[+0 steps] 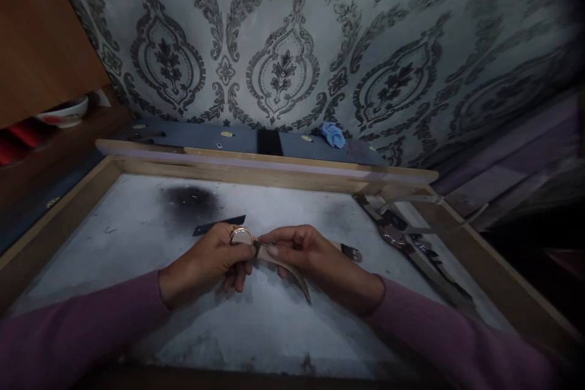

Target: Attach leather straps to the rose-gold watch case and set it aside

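A round watch case [242,236] with a gold-coloured rim is gripped between the thumb and fingers of my left hand [222,256]. My right hand [304,250] pinches a pale watch strap [297,280] close to the case's edge, and the strap's free end curves down toward the table. The fingertips of both hands nearly meet there, so I cannot tell whether strap and case are joined. Behind my right hand lies a strap piece with a buckle [353,252]. A dark flat strip [219,225] rests just beyond my left hand.
A raised wooden frame [274,161] borders the white worktop [150,317]. At the right lie a watch with a dark strap [393,235] and other strap pieces [439,265]. A blue cloth [333,134] sits behind the frame, and a bowl [66,112] stands on the left shelf.
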